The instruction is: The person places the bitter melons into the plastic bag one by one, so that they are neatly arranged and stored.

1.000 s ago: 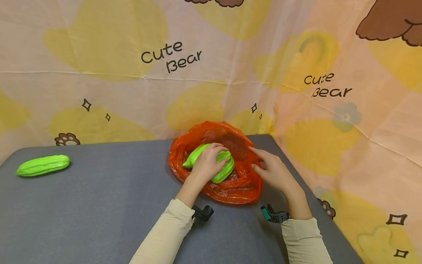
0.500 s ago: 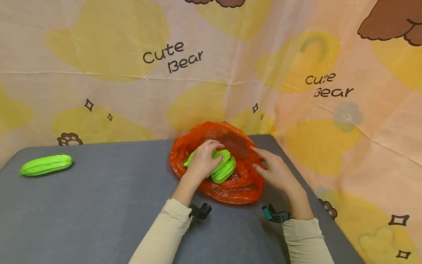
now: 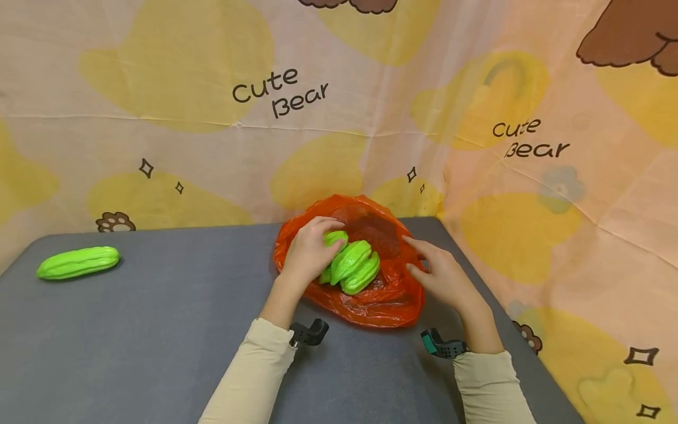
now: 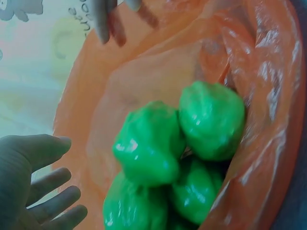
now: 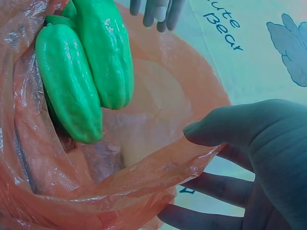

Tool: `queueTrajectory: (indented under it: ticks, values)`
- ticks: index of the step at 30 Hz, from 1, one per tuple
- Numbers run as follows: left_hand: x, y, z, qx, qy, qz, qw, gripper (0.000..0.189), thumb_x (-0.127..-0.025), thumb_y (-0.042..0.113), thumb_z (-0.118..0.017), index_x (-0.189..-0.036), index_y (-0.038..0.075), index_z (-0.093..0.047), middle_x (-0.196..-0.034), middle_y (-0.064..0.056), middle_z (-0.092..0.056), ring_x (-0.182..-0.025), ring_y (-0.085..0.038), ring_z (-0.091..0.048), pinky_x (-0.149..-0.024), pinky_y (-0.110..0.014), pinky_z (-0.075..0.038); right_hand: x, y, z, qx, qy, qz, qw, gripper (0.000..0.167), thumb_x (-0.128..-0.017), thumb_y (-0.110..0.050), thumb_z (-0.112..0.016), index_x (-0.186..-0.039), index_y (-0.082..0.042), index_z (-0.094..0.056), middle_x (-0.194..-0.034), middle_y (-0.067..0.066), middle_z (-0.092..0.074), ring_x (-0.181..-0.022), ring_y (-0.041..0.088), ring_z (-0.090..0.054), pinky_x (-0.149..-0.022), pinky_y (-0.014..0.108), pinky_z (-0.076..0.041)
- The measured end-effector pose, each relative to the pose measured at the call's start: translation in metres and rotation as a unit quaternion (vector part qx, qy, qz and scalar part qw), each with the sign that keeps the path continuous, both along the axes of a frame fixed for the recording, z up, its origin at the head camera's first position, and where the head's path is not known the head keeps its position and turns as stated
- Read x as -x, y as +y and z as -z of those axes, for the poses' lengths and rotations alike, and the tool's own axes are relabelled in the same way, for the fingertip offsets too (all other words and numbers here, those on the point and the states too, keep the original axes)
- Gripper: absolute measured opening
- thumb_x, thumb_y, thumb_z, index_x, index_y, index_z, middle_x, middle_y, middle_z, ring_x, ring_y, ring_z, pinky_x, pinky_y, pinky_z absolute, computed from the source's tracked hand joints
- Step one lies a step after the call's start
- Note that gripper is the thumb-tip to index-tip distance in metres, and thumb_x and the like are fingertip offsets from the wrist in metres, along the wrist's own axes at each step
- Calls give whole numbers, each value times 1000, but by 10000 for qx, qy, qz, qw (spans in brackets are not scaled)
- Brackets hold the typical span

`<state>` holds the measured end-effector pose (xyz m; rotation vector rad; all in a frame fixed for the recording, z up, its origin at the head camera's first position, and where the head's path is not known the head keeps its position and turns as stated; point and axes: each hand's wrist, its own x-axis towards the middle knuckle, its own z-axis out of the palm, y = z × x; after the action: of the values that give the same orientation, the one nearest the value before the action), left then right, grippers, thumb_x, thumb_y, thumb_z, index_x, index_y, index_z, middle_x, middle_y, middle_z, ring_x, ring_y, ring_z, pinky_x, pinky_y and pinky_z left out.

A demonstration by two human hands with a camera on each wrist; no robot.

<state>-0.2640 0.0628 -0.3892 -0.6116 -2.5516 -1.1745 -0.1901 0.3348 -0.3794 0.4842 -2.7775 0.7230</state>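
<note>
An orange-red plastic bag (image 3: 371, 312) stands with its mouth spread on the grey table. Inside lie several bright green, ribbed bitter gourds (image 3: 356, 268), heaped on one another. My left hand (image 3: 309, 250) hovers over the bag's left side, its fingers loose and holding nothing; the left wrist view shows a gap between them and the pile. On the right, my right hand (image 3: 447, 277) holds the rim of the bag, thumb (image 5: 216, 124) inside the wall and fingers outside. The lowest gourds are partly hidden by those on top.
One more bitter gourd (image 3: 78, 262) lies alone at the table's far left. A printed cloth (image 3: 201, 88) hangs behind the table and down its right side, close to the bag. The grey tabletop (image 3: 148, 330) stretches between the lone gourd and the bag.
My left hand has let go of a gourd on the pile and drawn back left and up, uncovering more of the heap. The right hand stays at the bag's rim.
</note>
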Motion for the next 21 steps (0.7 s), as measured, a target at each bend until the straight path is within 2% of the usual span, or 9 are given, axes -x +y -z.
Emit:
queueTrajectory:
  ticks: [9, 19, 21]
  values:
    - [3, -22, 2, 71, -2, -123, 9999, 31, -93, 24, -73, -123, 18, -73, -134, -3, -65, -126, -28, -61, -100, -50, -54, 0, 1, 0, -37, 35, 25, 10000, 58, -95, -7, -67, -149, -5, -49, -145, 18, -58, -115, 38, -66, -94, 54, -56]
    - [1, -58, 3, 146, 133, -243, 9995, 31, -96, 26, -69, -124, 14, -72, -136, -6, -64, -128, -32, -60, -102, -53, -52, -1, -3, 0, -55, -41, 56, 10000, 58, -95, -8, -67, -150, -8, -49, -146, 18, -58, -116, 38, -65, -94, 54, -56]
    - [0, -67, 3, 139, 124, -306, 9994, 31, -96, 26, -69, -124, 13, -72, -135, -6, -65, -124, -33, -62, -98, -53, -53, -1, -3, 0, -56, -59, 68, 9999, 58, -95, -8, -67, -150, -8, -49, -146, 17, -58, -115, 37, -66, -93, 54, -56]
